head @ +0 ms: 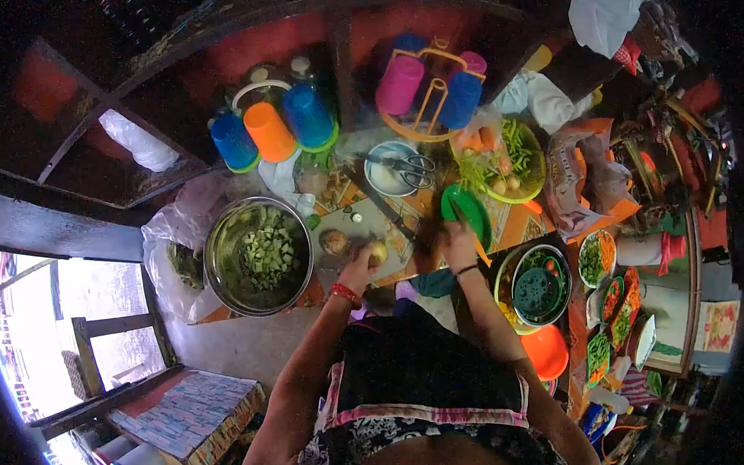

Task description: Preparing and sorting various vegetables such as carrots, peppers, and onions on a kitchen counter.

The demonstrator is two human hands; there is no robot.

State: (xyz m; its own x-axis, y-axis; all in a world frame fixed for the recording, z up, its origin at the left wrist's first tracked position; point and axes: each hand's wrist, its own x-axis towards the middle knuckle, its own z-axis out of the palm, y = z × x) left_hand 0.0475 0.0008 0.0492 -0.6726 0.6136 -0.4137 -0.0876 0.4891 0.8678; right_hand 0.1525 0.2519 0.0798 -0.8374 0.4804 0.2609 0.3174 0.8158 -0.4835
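My left hand (357,267) is closed around a pale round vegetable (378,253), perhaps a peeled onion. Another brownish round one (334,242) lies just left of it on a pale board (322,224). My right hand (459,246) is at the lower edge of a green oval plate (479,213); its fingers look closed on a thin tool, blurred, with an orange part (482,251) beside the hand. Between the hands and above them lies a long dark-bladed knife (377,198). A steel bowl (307,259) of chopped green vegetable (268,251) stands to the left.
Scissors (414,169) rest across a white bowl (379,186) at the back. A yellow-green basket (533,187) holds green chillies and bagged vegetables. Blue and orange cups (269,133) stand behind. At right are a colander (537,291), an orange plate (545,352) and dishes of cut vegetables (625,313).
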